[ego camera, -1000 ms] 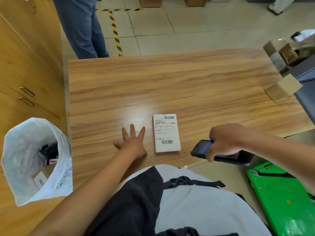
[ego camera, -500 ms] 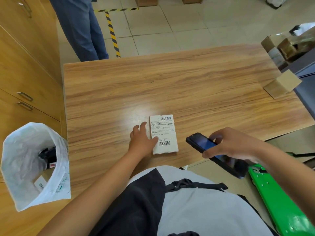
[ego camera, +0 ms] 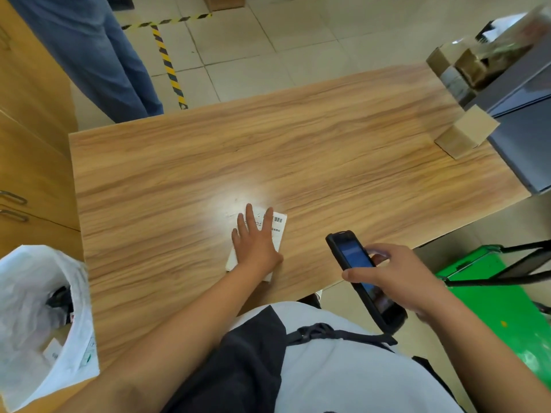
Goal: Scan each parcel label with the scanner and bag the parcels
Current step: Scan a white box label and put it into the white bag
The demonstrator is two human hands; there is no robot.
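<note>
Pressing left hand (ego camera: pixel 255 248), fingers straight, on white labelled parcel (ego camera: pixel 279 229) mid-frame on wood-grain table (ego camera: pixel 328 144); gripping black handheld scanner (ego camera: pixel 353 257) in right hand (ego camera: pixel 396 281), lower right

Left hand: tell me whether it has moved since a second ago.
Yes. The left hand went rightward across the table, from bare wood beside the white parcel to lying flat on top of it.

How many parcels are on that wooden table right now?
2. A white labelled parcel lies near the front edge under the left hand; a brown cardboard box sits at the table's far right edge. Others off the table, in the white bag, may be partly hidden.
</note>
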